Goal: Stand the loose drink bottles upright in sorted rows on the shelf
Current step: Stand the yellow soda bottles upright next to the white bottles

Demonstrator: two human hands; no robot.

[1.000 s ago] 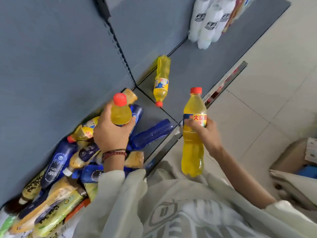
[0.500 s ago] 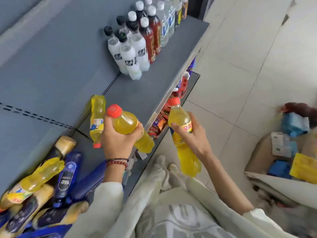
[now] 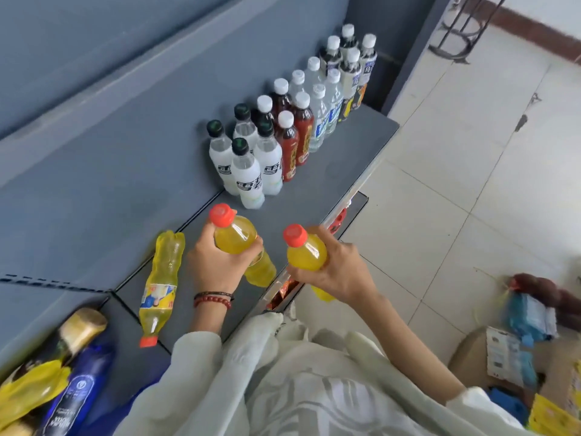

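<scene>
Stocking in progress: the left hand (image 3: 217,265) and right hand (image 3: 339,273) each curl round a yellow bottle's shoulder, red caps tipped away. The left bottle (image 3: 235,237) hangs over the shelf (image 3: 330,184); the right bottle (image 3: 306,251) sits off its front edge. A third bottle (image 3: 162,284) lies flat just beside the left hand, cap toward the person. Bare shelf lies ahead, likely the landing spot and nearer the left hand, then the upright rows (image 3: 248,174).
</scene>
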